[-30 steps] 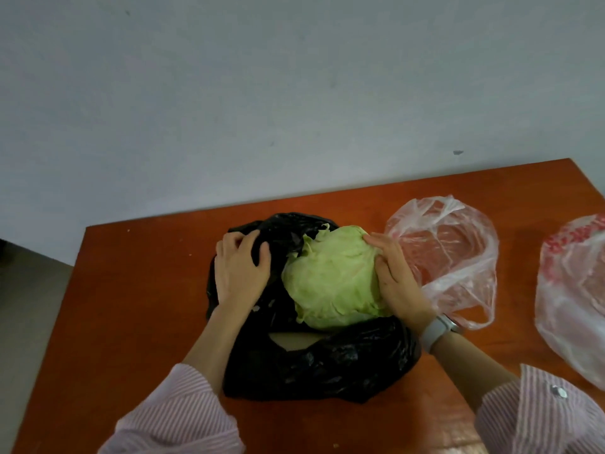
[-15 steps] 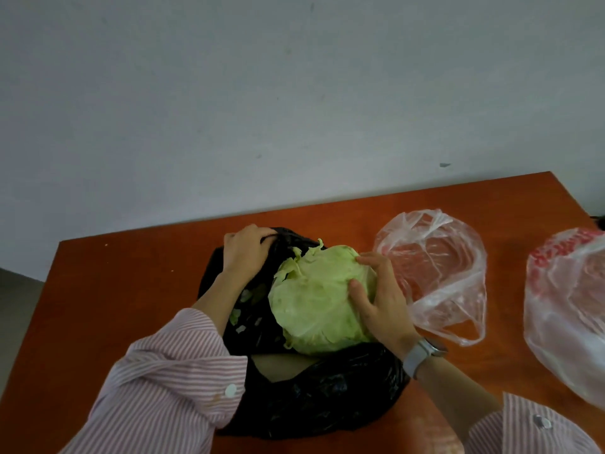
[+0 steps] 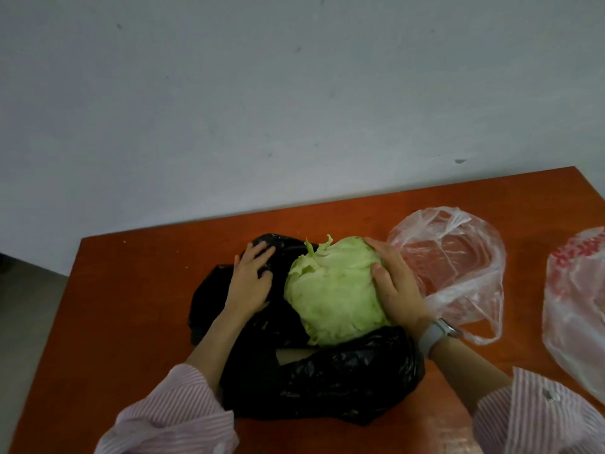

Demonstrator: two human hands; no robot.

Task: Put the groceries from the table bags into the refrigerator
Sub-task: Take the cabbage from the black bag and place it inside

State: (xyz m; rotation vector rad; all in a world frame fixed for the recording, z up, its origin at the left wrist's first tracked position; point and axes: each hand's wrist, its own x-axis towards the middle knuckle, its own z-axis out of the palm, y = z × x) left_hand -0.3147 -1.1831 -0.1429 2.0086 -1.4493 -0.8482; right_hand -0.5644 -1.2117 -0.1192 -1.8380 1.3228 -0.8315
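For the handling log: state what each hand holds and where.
Right hand grips the cabbage by its right side. Left hand presses the black bag.

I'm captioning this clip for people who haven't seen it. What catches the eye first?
The pale green cabbage at mid-table, sitting in the open black bag. The right hand grips its right side while the left hand rests on the bag. To the right lie a clear plastic bag and a red-printed bag at the edge.

I can read nothing here. The only print I see is a band of red marks on the white plastic bag [image 3: 576, 309] at the right edge, too blurred and crumpled for me to make out.
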